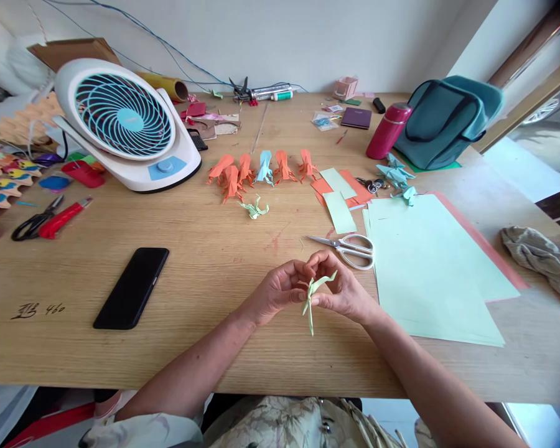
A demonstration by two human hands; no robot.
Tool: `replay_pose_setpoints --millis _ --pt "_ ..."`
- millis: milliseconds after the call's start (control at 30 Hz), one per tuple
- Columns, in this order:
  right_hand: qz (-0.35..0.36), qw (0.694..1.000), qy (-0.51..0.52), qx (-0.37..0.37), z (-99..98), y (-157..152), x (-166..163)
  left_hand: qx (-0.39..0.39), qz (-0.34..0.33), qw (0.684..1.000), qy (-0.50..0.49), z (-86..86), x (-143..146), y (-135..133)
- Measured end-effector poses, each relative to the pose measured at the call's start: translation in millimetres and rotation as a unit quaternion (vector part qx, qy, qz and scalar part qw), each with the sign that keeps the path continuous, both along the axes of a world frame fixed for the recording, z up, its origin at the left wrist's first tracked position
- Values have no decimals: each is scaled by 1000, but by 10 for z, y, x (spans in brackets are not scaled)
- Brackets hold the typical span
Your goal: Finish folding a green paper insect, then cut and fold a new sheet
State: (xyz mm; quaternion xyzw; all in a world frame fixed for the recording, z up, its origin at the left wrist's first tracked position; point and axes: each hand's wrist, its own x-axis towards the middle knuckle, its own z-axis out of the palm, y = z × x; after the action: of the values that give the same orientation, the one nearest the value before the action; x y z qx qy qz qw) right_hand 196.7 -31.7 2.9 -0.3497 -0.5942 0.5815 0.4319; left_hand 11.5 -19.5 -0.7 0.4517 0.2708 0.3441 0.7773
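A small pale green folded paper figure [312,298] is pinched between both my hands above the wooden table [214,261]. My left hand [280,289] grips its upper left part with closed fingers. My right hand [340,289] holds the upper right part between thumb and fingers. A thin folded strip of the figure hangs down below my hands. White-handled scissors [350,247] lie just behind my right hand. Sheets of pale green paper [429,267] lie to the right.
A black phone [131,287] lies at the left. Orange and blue folded figures [261,169] stand in a row behind, with one green figure [254,208] in front. A white fan [126,124], red bottle [388,130], teal bag [445,118], black scissors [35,224] and grey cloth [541,255] surround.
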Motion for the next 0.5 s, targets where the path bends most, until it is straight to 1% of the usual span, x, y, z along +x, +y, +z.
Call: replay_pose_setpoints --millis 100,167,267,367,433,500 --pt "-14 1000 -15 9 -14 -1 3 4 -23 1000 10 13 -13 -9" --pt "-13 1000 -22 17 -35 4 2 4 -16 1000 9 26 -15 -13" --pt "-10 999 -17 28 -74 17 -5 2 16 1000 5 34 -13 -11" --pt "-25 999 4 32 -94 26 -11 -1 59 998 5 19 -12 -5" --pt "-38 999 9 25 -91 25 -14 -1 83 997 1 -1 -11 -3" --pt "-33 999 10 8 -85 19 -19 1 110 994 -6 -21 -5 -6"
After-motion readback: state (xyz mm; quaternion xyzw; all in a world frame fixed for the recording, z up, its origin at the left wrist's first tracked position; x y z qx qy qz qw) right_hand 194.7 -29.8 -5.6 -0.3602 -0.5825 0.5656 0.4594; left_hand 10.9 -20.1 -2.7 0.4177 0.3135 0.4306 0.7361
